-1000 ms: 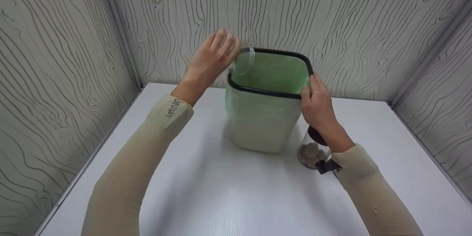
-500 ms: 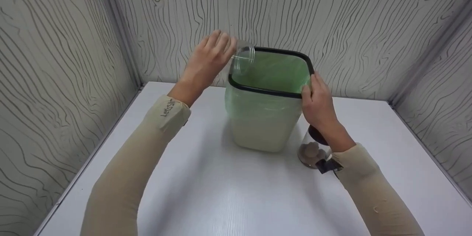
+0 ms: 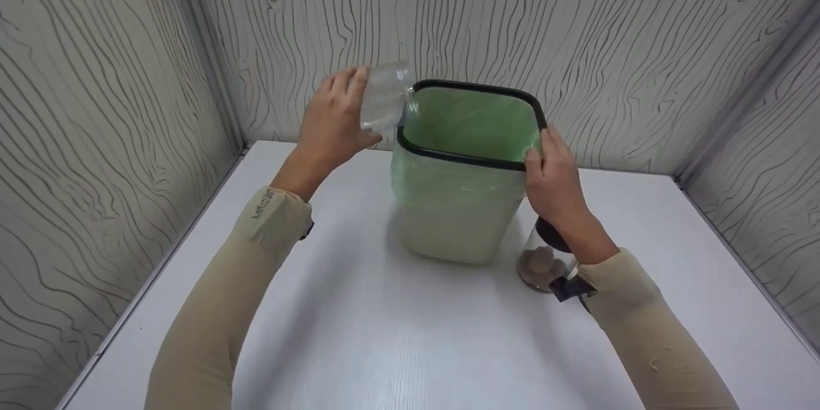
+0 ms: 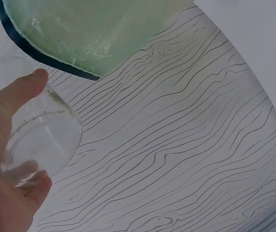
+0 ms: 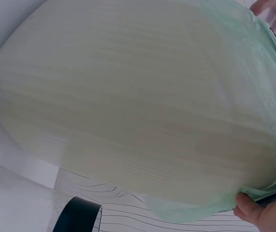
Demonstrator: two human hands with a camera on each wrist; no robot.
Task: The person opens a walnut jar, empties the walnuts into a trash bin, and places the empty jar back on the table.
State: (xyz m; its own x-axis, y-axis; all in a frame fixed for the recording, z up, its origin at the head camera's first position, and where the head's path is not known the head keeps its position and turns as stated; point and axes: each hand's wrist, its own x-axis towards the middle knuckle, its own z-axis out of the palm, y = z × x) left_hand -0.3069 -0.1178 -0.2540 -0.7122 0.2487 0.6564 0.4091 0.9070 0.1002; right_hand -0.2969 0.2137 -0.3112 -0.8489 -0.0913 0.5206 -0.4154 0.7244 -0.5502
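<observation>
My left hand (image 3: 336, 115) grips a clear plastic jar (image 3: 384, 96), tilted with its mouth at the left rim of a trash bin (image 3: 455, 218). Small crumbs cling inside the jar (image 4: 46, 135) in the left wrist view; its lid is off. The bin is pale, with a black rim and a green liner bag (image 3: 474, 122) folded over its edge. My right hand (image 3: 554, 173) holds the bin's right rim, thumb outside on the liner. Behind my right wrist stands a second clear jar (image 3: 541, 266) with a dark lid and several round brownish pieces inside.
The white table (image 3: 384, 346) carries the bin and the lidded jar. Wood-grain patterned panels (image 3: 307, 25) close in the back and both sides. The bin stands near the back panel. In the right wrist view the dark lid (image 5: 77, 215) shows close beside the bin.
My left hand has drawn the jar left, away from over the bin's opening, and turned it so more of its side shows. My right hand and the bin stay nearly still.
</observation>
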